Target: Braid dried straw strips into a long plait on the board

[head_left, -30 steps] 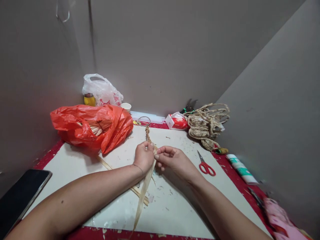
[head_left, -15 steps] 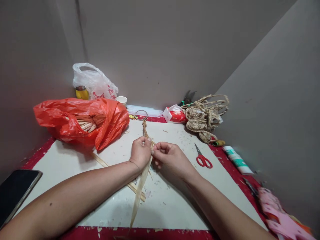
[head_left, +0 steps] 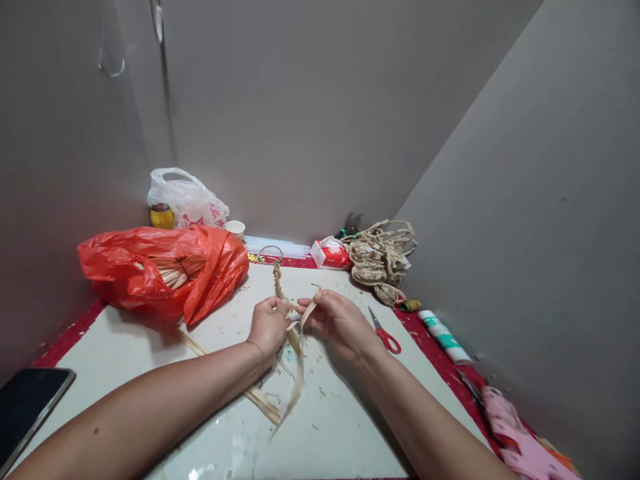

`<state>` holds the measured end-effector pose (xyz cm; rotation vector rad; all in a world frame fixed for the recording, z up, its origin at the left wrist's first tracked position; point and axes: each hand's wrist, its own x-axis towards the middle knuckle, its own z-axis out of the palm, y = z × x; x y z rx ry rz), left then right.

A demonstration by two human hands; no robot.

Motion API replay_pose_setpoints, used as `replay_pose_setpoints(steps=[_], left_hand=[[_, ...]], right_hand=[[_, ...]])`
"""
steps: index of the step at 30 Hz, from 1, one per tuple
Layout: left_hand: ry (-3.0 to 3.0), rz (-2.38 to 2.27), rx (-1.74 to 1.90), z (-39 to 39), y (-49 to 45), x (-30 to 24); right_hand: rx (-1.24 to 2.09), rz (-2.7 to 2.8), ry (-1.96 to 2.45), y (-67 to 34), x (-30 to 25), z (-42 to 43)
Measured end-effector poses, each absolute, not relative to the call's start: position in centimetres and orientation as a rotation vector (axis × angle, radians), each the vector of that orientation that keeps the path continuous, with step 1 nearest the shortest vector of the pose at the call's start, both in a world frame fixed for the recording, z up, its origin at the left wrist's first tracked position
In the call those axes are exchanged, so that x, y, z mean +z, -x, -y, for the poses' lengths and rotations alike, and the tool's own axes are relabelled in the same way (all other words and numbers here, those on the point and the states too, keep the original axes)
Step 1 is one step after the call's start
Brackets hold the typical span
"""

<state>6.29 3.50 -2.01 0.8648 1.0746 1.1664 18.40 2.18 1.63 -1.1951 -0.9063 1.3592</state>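
Note:
A braided straw cord (head_left: 278,281) hangs from a metal ring (head_left: 271,255) and runs toward me over the white board. My left hand (head_left: 270,325) is closed on the cord's near end, thumb and fingers pinched together. From there, pale flat straw strips (head_left: 300,373) trail down the board. My right hand (head_left: 333,320), just to the right, pinches one strip and holds it raised in a loop. Under my left forearm lie more straw strips (head_left: 263,404). Red-handled scissors (head_left: 386,337) rest to the right of my right hand.
At the left stands a red plastic bag (head_left: 215,267) with straw inside; a phone (head_left: 33,407) lies nearer. Behind are a paper cup (head_left: 235,229) and a tissue pack (head_left: 333,253). Bundled straw rope (head_left: 377,263), a white-green roll (head_left: 445,337) and a pink item (head_left: 515,427) line the right edge.
My right hand has drawn a strip up and rightward into a loop, away from my left hand. My left hand keeps its pinch. The whole view has tilted upward.

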Motion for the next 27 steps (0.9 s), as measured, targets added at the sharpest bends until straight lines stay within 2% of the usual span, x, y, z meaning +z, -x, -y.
replay_pose_setpoints(steps=[3,5,7,10,12,18,22,27], left_hand=[[-0.849,-1.086,1.127,-3.4,-6.3,-1.8],[-0.842,-1.096,1.095,-3.4,-6.3,-1.6],[-0.832,-1.1,1.076,-3.3,-6.2,-1.6],[-0.836,-1.094,1.07,-3.3,-6.2,-1.5],[-0.841,-1.089,1.059,-3.3,-6.2,-1.5],[-0.83,-1.079,1.003,-3.3,-6.0,-1.2],[-0.824,-1.082,0.976,-3.2,-6.0,-1.0],[-0.832,-1.097,0.971,-3.2,-6.0,-0.9]], right_hand=[[1.452,0.824,1.12,-20.0,3.0,-2.8],[1.298,0.901,1.183,-21.7,4.4,-2.9],[0.917,0.994,1.319,-23.9,6.1,-2.6],[0.103,1.085,1.576,-27.2,7.9,-1.8],[-0.243,1.157,1.722,-28.5,8.3,-1.6],[-0.431,1.548,2.175,-28.4,6.3,-2.6],[-0.615,1.454,2.211,-30.3,6.3,-2.7],[-0.659,1.434,2.225,-31.3,6.7,-2.5]])
